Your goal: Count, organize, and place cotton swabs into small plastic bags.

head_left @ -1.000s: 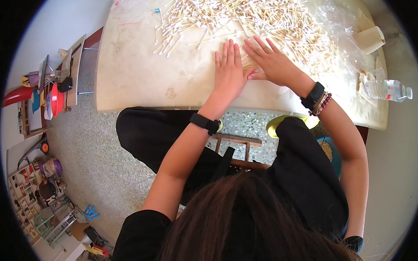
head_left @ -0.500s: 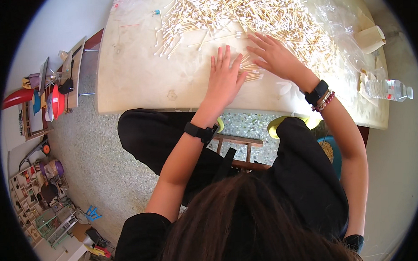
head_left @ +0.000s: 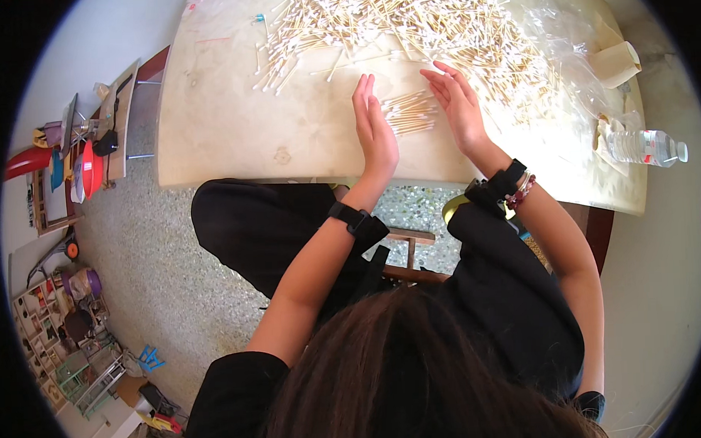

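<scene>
The left hand (head_left: 374, 129) and right hand (head_left: 458, 107) stand flat and open on edge, holding nothing, with a small bunch of wooden cotton swabs (head_left: 408, 113) between them on the cream table (head_left: 231, 123), maybe just touching.

Clear plastic bottle (head_left: 643, 145) with a white cap and a pale label band, lying on its side at the table's right edge. Just beyond it, a small tan paper cup (head_left: 614, 63), tipped over, resting on a crumpled clear plastic bag (head_left: 564, 38).
</scene>
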A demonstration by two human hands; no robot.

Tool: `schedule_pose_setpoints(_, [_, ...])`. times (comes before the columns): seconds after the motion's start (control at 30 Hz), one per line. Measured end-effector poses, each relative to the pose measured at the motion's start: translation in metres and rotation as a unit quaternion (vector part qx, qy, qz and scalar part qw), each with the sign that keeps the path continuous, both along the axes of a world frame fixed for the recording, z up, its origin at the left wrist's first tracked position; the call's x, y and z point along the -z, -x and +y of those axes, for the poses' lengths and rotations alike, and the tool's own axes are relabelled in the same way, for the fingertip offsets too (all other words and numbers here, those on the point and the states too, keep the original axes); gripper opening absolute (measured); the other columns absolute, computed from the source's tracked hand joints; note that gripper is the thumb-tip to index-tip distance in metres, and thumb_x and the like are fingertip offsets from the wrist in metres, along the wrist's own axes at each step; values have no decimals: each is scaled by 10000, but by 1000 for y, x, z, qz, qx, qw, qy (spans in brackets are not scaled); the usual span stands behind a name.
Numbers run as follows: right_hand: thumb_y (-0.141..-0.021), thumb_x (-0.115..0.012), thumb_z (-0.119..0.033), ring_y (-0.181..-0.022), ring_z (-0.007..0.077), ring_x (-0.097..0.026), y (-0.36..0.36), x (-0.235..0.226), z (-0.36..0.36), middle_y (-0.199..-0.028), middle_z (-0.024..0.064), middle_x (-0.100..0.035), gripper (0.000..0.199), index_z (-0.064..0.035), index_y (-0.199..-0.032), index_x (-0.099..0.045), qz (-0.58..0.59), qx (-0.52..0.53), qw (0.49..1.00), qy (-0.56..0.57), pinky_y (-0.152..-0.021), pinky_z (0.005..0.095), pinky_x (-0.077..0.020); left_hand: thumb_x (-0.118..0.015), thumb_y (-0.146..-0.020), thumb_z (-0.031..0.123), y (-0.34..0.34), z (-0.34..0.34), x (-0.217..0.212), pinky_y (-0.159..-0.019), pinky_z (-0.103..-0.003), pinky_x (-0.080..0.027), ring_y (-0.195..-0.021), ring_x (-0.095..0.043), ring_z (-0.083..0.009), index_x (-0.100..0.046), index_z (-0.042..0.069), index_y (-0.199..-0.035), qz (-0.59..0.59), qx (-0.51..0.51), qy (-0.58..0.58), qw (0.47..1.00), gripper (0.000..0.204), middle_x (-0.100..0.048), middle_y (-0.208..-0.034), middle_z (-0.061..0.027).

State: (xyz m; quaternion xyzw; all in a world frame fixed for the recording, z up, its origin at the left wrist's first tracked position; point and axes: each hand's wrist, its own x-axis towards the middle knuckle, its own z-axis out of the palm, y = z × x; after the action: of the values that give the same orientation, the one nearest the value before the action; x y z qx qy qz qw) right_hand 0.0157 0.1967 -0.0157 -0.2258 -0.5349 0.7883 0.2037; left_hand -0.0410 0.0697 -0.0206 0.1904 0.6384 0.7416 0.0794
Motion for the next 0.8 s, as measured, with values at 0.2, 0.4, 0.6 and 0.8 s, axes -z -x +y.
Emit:
schedule_pose_setpoints(0.2, [-956,-370,-181,-1030,119,-472,6,10,-25,-1141,87,-568,296,-34,-1199,-454,34,74,997,5,-966,263,-324,-265,-964,243,7,17,-2,-1054,-331,-213,-1292,-289,-218,-405,1,-1291,38,23,62,997,430,-319,-1390,-138])
schedule_pose_setpoints(0.4, [-942,-384,-146,-1020,103,-458,4,9,-31,-1118,57,-566,289,-36,-1199,-458,14,98,994,-36,-921,240,-332,-312,-944,226,6,19,0,-1062,-359,-199,-1312,-258,-245,-398,-2,-1297,76,28,114,990,429,-301,-1403,-144])
schedule_pose_setpoints(0.6, [-880,-446,-100,-1268,273,-362,-22,-13,-15,-1340,173,-401,402,-15,-1270,-404,-75,-16,904,-420,-1037,349,-286,-408,-915,166,17,2,-7,-1075,-404,-185,-1337,-230,-296,-341,-11,-1329,123,21,171,977,455,-297,-1412,-170])
schedule_pose_setpoints(0.8, [-890,-481,-251,-1332,291,-244,-40,-9,-23,-1433,168,-253,535,12,-1331,-330,-153,-160,678,-701,-1084,406,-208,-497,-868,179,13,-39,-16,-1072,-505,-154,-1344,-172,-361,-266,-40,-1357,389,202,444,782,583,-224,-1441,-191])
